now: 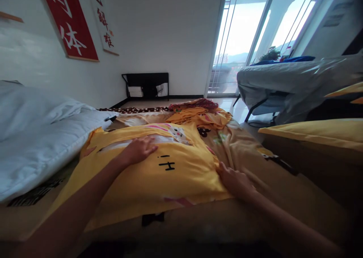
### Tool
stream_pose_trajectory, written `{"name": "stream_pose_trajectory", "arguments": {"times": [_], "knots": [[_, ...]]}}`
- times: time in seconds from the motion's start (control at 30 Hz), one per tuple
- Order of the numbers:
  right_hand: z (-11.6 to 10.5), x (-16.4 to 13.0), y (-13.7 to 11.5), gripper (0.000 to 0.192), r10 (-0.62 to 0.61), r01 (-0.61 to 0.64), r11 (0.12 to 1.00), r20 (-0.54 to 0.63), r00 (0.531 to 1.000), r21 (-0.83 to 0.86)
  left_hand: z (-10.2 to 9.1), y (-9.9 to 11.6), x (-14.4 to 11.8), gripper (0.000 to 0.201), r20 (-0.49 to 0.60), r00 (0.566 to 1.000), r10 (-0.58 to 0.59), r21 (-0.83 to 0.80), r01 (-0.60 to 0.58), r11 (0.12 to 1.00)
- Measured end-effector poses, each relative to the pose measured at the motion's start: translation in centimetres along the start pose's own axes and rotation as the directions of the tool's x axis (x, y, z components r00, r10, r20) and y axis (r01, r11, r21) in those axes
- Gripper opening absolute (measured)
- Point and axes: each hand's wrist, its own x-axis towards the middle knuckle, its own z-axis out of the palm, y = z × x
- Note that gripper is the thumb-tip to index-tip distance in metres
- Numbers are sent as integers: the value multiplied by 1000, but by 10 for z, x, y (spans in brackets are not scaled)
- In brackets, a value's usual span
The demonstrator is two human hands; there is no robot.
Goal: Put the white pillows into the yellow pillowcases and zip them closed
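A yellow pillowcase (141, 182) printed with a rabbit face and "Hi!" lies on the bed before me. White material, seemingly a pillow (115, 145), shows through a long slit across its upper part. My left hand (140, 149) rests on the cloth at this slit, fingers stretched out and holding nothing. At the pillowcase's right edge, my right hand (234, 176) has its fingers closed on the fabric, which wrinkles around them.
White pillows or bedding (51, 125) lie at the left. Crumpled orange cloth (201, 116) is at the bed's far side. More yellow fabric (317, 133) sits at the right. A table (283, 74) under a plastic cover stands by the window, and a low black rack (147, 78) against the wall.
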Motion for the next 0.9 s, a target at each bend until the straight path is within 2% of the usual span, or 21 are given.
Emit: {"name": "stream_pose_trajectory", "arguments": {"times": [0.07, 0.13, 0.2, 0.27, 0.33, 0.37, 0.43, 0.5, 0.57, 0.63, 0.7, 0.73, 0.83, 0.87, 0.9], "knots": [[-13, 9, 5, 37, -41, 41, 998, 15, 999, -42, 10, 9, 6, 54, 23, 1000, 2, 1, -2, 1000], [-32, 19, 5, 42, -81, 74, 995, -93, 992, -73, 16, 14, 8, 45, 50, 999, -7, 6, 6, 1000], [-56, 28, -7, 52, -183, 179, 983, -231, 955, -38, 18, 20, 6, 30, 100, 995, -8, 24, 6, 1000], [-79, 33, -31, 63, -351, 399, 913, -340, 873, 81, 15, 33, 2, 21, 163, 987, 10, 58, -20, 998], [-95, 34, -60, 74, -513, 625, 747, -402, 758, 226, 7, 50, -5, 17, 217, 975, 45, 92, -66, 994], [-100, 34, -73, 74, -569, 699, 659, -423, 705, 279, 2, 59, -9, 14, 243, 967, 77, 108, -106, 989], [-103, 30, -89, 49, -644, 769, 557, -421, 638, 314, -9, 74, -19, 8, 332, 925, 185, 95, -228, 969], [-102, 21, -90, 19, -694, 793, 536, -384, 609, 289, -19, 85, -24, 8, 430, 837, 337, -28, -361, 932], [-102, 8, -80, 17, -731, 798, 539, -321, 602, 270, -23, 93, -19, 15, 462, 749, 474, -202, -432, 879], [-103, -7, -64, 15, -740, 782, 559, -259, 620, 274, -16, 102, -3, 21, 421, 719, 553, -303, -463, 833], [-106, -23, -50, 10, -721, 750, 612, -213, 659, 252, 2, 115, 22, 24, 382, 692, 613, -336, -514, 789], [-107, -30, -43, 10, -705, 733, 641, -203, 680, 230, 14, 124, 35, 22, 386, 648, 657, -360, -550, 754], [-106, -52, -27, 14, -657, 686, 706, -199, 727, 174, 57, 150, 66, 16, 431, 572, 698, -344, -611, 713], [-105, -59, -22, 11, -647, 679, 716, -210, 733, 163, 72, 156, 71, 16, 433, 581, 689, -318, -617, 720], [-103, -66, -16, 12, -638, 674, 722, -228, 736, 156, 86, 160, 73, 16, 413, 612, 675, -287, -616, 734]]}}
